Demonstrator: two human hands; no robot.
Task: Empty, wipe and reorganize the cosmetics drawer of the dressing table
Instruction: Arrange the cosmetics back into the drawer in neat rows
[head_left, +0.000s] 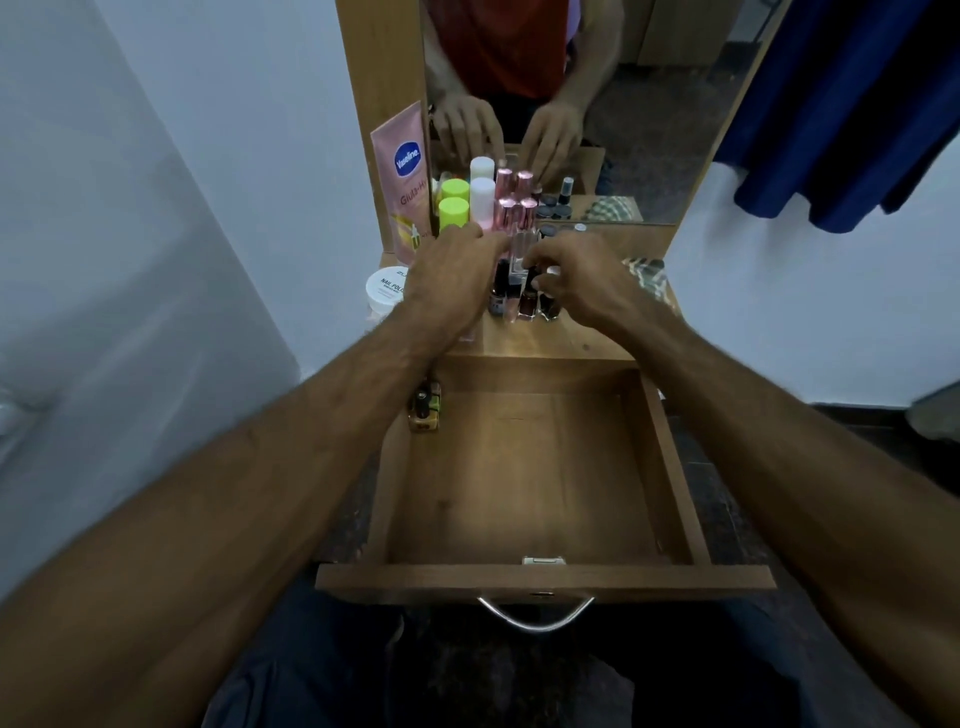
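The wooden drawer (670, 457) is pulled out below the dressing table top (545, 338); it holds only a small yellow bottle (425, 405) lying in its far left corner. On the top stand several small dark nail polish bottles (524, 304) in front of pink-capped bottles (519, 208). My left hand (452, 270) reaches over the left side of this cluster, fingers spread near a green-capped bottle (453, 210). My right hand (576, 280) has curled fingers around the caps of the dark bottles; which bottle it grips is hidden.
A pink Vaseline tube (402, 176) leans at the back left, next to a white-capped bottle (482, 197). A white jar (387, 288) sits at the left edge, a checked cloth (649, 275) at the right. The mirror (649, 130) stands behind; blue fabric (857, 104) hangs right.
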